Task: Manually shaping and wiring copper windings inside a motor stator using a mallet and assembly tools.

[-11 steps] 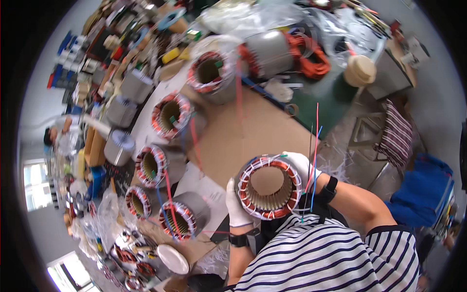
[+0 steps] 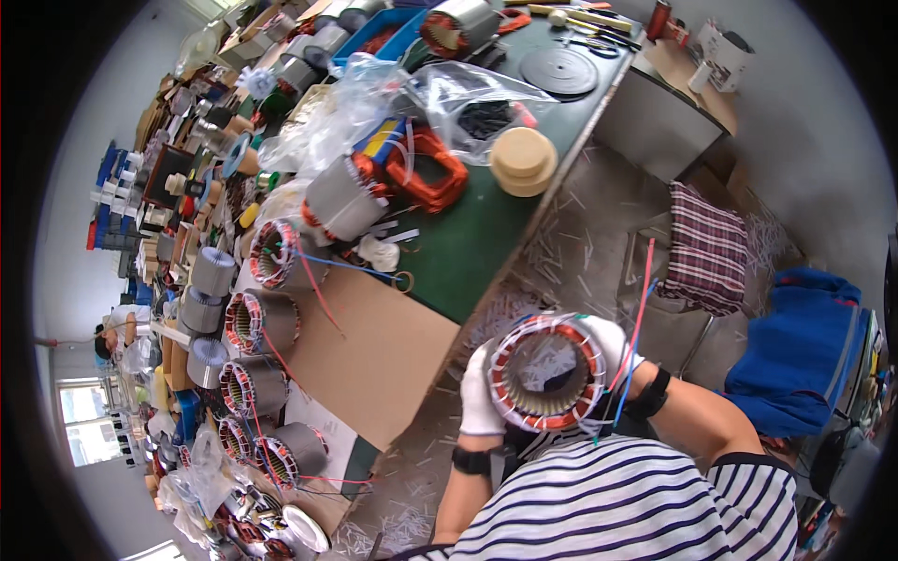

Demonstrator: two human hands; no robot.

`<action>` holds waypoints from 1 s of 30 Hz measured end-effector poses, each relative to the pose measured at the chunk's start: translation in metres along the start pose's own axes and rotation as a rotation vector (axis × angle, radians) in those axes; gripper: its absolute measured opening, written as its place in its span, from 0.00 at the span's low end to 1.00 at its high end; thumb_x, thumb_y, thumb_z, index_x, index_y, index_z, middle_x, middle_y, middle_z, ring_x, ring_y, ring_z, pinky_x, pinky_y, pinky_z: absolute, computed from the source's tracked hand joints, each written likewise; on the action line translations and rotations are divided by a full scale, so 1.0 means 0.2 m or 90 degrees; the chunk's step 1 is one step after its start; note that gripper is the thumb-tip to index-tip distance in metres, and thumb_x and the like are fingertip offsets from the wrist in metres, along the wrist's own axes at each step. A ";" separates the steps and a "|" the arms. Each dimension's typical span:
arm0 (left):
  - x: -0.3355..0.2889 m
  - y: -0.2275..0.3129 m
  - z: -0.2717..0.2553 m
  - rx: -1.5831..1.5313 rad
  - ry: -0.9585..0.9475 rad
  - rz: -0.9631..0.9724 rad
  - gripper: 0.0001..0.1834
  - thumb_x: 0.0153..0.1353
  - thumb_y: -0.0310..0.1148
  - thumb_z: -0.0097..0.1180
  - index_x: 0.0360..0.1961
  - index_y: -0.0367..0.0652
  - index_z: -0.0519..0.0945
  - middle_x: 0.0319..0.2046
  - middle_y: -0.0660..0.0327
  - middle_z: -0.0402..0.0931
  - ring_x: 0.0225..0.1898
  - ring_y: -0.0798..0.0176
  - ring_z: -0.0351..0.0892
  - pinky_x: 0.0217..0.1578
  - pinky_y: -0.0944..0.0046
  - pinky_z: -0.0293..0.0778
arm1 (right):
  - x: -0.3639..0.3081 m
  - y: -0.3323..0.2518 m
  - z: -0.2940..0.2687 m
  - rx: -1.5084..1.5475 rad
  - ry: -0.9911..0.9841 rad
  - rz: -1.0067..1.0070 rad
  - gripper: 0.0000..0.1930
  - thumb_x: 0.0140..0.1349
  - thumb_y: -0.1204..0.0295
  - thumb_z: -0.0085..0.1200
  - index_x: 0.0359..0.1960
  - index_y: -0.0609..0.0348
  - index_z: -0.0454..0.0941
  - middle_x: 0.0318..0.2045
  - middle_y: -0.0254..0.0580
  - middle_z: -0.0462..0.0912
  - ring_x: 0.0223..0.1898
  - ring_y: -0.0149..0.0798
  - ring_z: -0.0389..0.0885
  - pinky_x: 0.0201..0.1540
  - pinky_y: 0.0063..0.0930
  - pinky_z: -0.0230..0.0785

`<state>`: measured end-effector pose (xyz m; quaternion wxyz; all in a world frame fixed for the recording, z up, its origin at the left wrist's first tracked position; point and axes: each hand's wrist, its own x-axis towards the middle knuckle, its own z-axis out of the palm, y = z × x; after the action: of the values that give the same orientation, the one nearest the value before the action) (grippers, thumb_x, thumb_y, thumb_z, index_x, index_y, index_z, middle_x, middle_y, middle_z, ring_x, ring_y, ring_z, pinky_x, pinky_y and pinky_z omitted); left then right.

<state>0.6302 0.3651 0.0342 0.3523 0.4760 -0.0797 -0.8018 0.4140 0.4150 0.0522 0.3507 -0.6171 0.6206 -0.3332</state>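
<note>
1. I see the stator (image 2: 552,404) held up between both gloved hands, its round opening facing my camera, clear of the desk (image 2: 456,257) and near its edge.
2. My left hand (image 2: 482,397) is curled against the stator's left side, gripping it; some fingers are hidden.
3. My right hand (image 2: 608,344) clasps the upper right side, partly behind it.
4. Red lead (image 2: 635,307) and blue lead (image 2: 639,327) rise beside my right hand.
5. Other stators (image 2: 265,323) stand well apart, left of my left hand.

1 stator (image 2: 547,408) between 2 hands (image 2: 480,400) (image 2: 610,342), cushion (image 2: 708,248) right, other stators (image 2: 269,384) left on workbench (image 2: 451,273)
</note>
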 end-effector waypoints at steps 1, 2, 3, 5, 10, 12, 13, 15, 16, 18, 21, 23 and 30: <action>-0.01 -0.08 0.14 0.003 -0.021 -0.017 0.17 0.67 0.39 0.46 0.48 0.39 0.78 0.41 0.60 0.80 0.42 0.65 0.79 0.46 0.64 0.74 | -0.07 0.00 -0.11 0.337 0.049 0.167 0.10 0.67 0.71 0.47 0.42 0.61 0.79 0.32 0.36 0.81 0.33 0.31 0.81 0.38 0.27 0.74; 0.02 -0.15 0.27 0.002 -0.041 -0.024 0.16 0.67 0.40 0.47 0.47 0.40 0.78 0.40 0.61 0.81 0.41 0.67 0.79 0.44 0.65 0.74 | -0.10 0.03 -0.20 0.673 0.090 0.323 0.10 0.68 0.71 0.46 0.43 0.62 0.78 0.33 0.35 0.81 0.34 0.29 0.80 0.39 0.27 0.74; 0.10 -0.24 0.34 0.003 -0.044 -0.064 0.16 0.66 0.40 0.49 0.46 0.41 0.79 0.39 0.63 0.80 0.39 0.69 0.78 0.41 0.66 0.73 | -0.15 0.13 -0.29 0.711 0.116 0.360 0.11 0.68 0.71 0.46 0.45 0.62 0.77 0.35 0.35 0.81 0.36 0.29 0.80 0.41 0.26 0.73; 0.20 -0.38 0.52 0.033 -0.067 -0.090 0.16 0.66 0.41 0.50 0.46 0.42 0.79 0.38 0.64 0.80 0.38 0.70 0.77 0.41 0.68 0.72 | -0.24 0.29 -0.49 0.642 0.128 0.356 0.12 0.68 0.72 0.45 0.48 0.63 0.76 0.38 0.36 0.81 0.38 0.28 0.79 0.43 0.24 0.72; 0.36 -0.47 0.93 0.090 -0.102 -0.080 0.15 0.65 0.41 0.50 0.42 0.42 0.81 0.35 0.67 0.79 0.36 0.72 0.75 0.38 0.69 0.71 | -0.19 0.41 -0.83 0.885 0.228 0.443 0.13 0.70 0.69 0.44 0.50 0.61 0.75 0.39 0.37 0.81 0.39 0.30 0.80 0.42 0.24 0.75; 0.43 -0.44 1.09 0.105 -0.064 -0.048 0.14 0.65 0.41 0.50 0.40 0.43 0.82 0.31 0.69 0.79 0.31 0.74 0.74 0.34 0.70 0.71 | -0.12 0.51 -0.92 0.879 0.230 0.432 0.13 0.70 0.69 0.42 0.50 0.61 0.75 0.40 0.37 0.82 0.39 0.31 0.81 0.43 0.24 0.75; 0.49 -0.42 1.14 0.106 -0.082 -0.063 0.14 0.65 0.41 0.50 0.39 0.43 0.82 0.30 0.69 0.79 0.30 0.74 0.75 0.34 0.70 0.71 | -0.06 0.56 -0.96 0.871 0.213 0.406 0.14 0.70 0.70 0.42 0.50 0.62 0.75 0.40 0.38 0.82 0.39 0.32 0.81 0.44 0.25 0.75; 0.61 -0.37 1.25 0.081 -0.098 -0.073 0.14 0.65 0.41 0.50 0.39 0.43 0.82 0.30 0.67 0.80 0.30 0.73 0.76 0.34 0.69 0.71 | 0.09 0.57 -1.05 0.837 0.182 0.352 0.14 0.71 0.71 0.41 0.51 0.63 0.75 0.43 0.40 0.82 0.41 0.33 0.80 0.46 0.27 0.75; 0.66 -0.34 1.31 0.055 -0.099 -0.070 0.14 0.66 0.41 0.50 0.39 0.43 0.82 0.31 0.66 0.81 0.31 0.72 0.76 0.35 0.69 0.72 | 0.17 0.63 -1.09 0.828 0.167 0.333 0.16 0.71 0.71 0.39 0.54 0.64 0.73 0.46 0.41 0.81 0.44 0.34 0.80 0.48 0.28 0.76; 0.83 -0.28 1.40 0.061 -0.075 -0.025 0.15 0.66 0.40 0.49 0.40 0.41 0.82 0.33 0.65 0.81 0.32 0.71 0.77 0.36 0.69 0.73 | 0.37 0.70 -1.20 0.842 0.133 0.345 0.16 0.71 0.70 0.39 0.54 0.64 0.73 0.46 0.41 0.81 0.44 0.34 0.80 0.49 0.28 0.76; 1.10 -0.15 1.56 0.010 -0.064 -0.020 0.15 0.66 0.40 0.49 0.41 0.40 0.81 0.35 0.65 0.81 0.34 0.71 0.77 0.38 0.67 0.73 | 0.74 0.86 -1.30 0.752 0.114 0.310 0.16 0.71 0.70 0.40 0.54 0.64 0.73 0.47 0.43 0.81 0.45 0.35 0.81 0.50 0.29 0.76; 1.30 -0.01 1.67 0.070 -0.051 0.032 0.15 0.66 0.39 0.49 0.42 0.40 0.81 0.36 0.64 0.81 0.35 0.71 0.77 0.38 0.67 0.74 | 1.00 0.95 -1.38 0.589 0.073 0.222 0.16 0.70 0.69 0.42 0.54 0.64 0.73 0.48 0.43 0.80 0.46 0.35 0.80 0.51 0.30 0.74; 1.83 0.30 1.96 -0.156 -0.021 0.036 0.15 0.66 0.38 0.48 0.45 0.40 0.78 0.38 0.62 0.80 0.39 0.68 0.78 0.43 0.67 0.74 | 1.83 1.08 -1.67 0.732 -0.016 0.352 0.14 0.68 0.68 0.47 0.50 0.64 0.76 0.41 0.40 0.82 0.40 0.33 0.81 0.44 0.27 0.76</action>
<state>0.2293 0.0061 0.0123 0.4286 0.4140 -0.0002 -0.8031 0.0184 0.0465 0.0375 0.7062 -0.1515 0.4749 -0.5029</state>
